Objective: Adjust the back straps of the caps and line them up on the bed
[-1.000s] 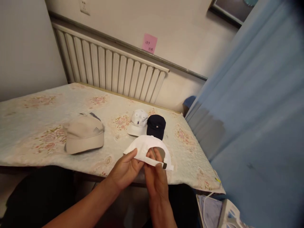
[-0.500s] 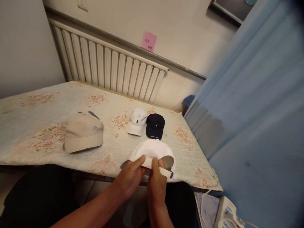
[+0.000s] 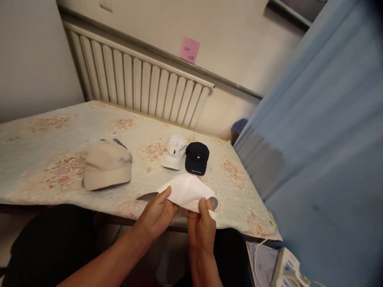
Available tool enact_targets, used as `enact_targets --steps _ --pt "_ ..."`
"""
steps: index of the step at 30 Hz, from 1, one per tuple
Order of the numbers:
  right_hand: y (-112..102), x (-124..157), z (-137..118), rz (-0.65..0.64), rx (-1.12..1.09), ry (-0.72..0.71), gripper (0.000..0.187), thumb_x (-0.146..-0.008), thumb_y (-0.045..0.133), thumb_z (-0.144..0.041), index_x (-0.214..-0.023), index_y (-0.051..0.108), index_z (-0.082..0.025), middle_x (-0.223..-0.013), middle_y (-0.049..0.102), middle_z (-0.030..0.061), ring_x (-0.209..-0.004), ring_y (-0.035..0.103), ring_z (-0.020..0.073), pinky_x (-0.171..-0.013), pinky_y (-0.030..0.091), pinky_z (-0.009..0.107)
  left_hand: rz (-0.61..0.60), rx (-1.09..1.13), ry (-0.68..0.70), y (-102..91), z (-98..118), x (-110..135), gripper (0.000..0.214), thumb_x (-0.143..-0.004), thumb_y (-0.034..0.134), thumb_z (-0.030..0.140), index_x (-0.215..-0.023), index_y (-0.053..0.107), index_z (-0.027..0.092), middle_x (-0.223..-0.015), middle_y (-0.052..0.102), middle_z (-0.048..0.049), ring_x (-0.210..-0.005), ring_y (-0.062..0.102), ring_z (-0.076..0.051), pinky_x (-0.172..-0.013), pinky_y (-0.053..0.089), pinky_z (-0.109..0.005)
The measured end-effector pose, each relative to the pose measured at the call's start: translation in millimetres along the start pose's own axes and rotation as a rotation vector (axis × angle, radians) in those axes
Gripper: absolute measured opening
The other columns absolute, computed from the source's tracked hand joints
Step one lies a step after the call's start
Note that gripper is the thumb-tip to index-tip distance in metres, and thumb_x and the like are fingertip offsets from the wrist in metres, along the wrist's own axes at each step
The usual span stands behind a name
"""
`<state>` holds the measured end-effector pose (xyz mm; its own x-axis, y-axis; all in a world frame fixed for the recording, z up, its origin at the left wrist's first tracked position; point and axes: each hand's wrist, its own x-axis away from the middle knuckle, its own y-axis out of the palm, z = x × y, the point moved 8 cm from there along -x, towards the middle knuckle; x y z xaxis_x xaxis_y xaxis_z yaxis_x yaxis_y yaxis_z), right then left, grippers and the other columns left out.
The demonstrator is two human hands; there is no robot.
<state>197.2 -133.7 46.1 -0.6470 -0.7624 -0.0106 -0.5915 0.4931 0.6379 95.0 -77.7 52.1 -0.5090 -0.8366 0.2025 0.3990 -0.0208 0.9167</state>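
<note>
A white cap [image 3: 187, 190] hangs over the table's near edge, held by both my hands. My left hand [image 3: 155, 217] grips its left side with the thumb on top. My right hand [image 3: 202, 229] pinches the lower right edge, thumb on the cloth. The cap looks flattened, its crown folded down. Further back on the flowered tablecloth [image 3: 44, 159] lie a small white cap [image 3: 173, 152] and a small navy cap [image 3: 196, 158] side by side, and a beige cap [image 3: 106, 165] to the left.
A white radiator [image 3: 140, 85] runs along the wall behind the table, with a pink note [image 3: 189, 50] above it. A blue curtain [image 3: 323, 143] fills the right side. A white device with cables [image 3: 287, 269] sits low at the right.
The white cap has been turned and pressed flatter between my hands; its back opening and strap, seen earlier, are now mostly hidden. My hands stay at the table's near edge.
</note>
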Motion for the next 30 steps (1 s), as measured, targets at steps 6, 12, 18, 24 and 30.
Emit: enact_targets --steps 6,12,18,24,30 --pt "7 9 10 -0.014 -0.095 -0.037 0.054 -0.079 0.060 -0.018 -0.128 0.041 -0.031 -0.123 0.059 0.0007 -0.107 0.059 0.0133 -0.099 0.044 0.039 -0.042 0.029 -0.070 -0.3 -18 2 0.048 -0.087 0.050 0.011 -0.135 0.044 0.015 -0.120 0.064 -0.0112 -0.110 0.060 -0.023 -0.102 0.042 -0.036" --pt "14 11 12 -0.016 -0.131 -0.023 0.055 -0.081 0.059 -0.017 -0.131 0.039 -0.032 -0.127 0.057 0.0024 -0.113 0.056 0.0157 -0.099 0.045 0.043 -0.052 0.053 -0.080 -1.9 -13 -1 0.045 -0.090 0.046 0.017 -0.134 0.043 0.011 -0.120 0.064 -0.0128 -0.113 0.058 -0.024 -0.103 0.041 -0.038" --pt "16 7 11 -0.054 -0.175 0.033 0.056 -0.082 0.058 -0.017 -0.132 0.038 -0.033 -0.126 0.058 0.0021 -0.110 0.059 0.0157 -0.098 0.045 0.043 -0.049 0.116 -0.074 -6.2 -9 -4 0.045 -0.093 0.039 0.025 -0.135 0.040 0.008 -0.117 0.065 -0.0140 -0.112 0.059 -0.024 -0.103 0.040 -0.040" --pt "18 8 10 -0.076 -0.239 0.066 0.058 -0.082 0.058 -0.014 -0.133 0.038 -0.033 -0.127 0.058 0.0019 -0.113 0.057 0.0165 -0.100 0.044 0.044 -0.069 0.144 -0.053 -3.7 -2 -2 0.046 -0.093 0.040 0.025 -0.137 0.039 0.010 -0.117 0.066 -0.0128 -0.113 0.058 -0.024 -0.103 0.040 -0.040" --pt "23 5 9 -0.110 -0.226 0.073 0.055 -0.082 0.059 -0.019 -0.134 0.041 -0.026 -0.128 0.059 0.0053 -0.119 0.053 0.0192 -0.102 0.042 0.045 -0.018 0.107 0.016 -0.4 17 -1 0.044 -0.093 0.040 0.018 -0.136 0.040 0.013 -0.114 0.068 -0.0099 -0.107 0.062 -0.020 -0.101 0.043 -0.035"
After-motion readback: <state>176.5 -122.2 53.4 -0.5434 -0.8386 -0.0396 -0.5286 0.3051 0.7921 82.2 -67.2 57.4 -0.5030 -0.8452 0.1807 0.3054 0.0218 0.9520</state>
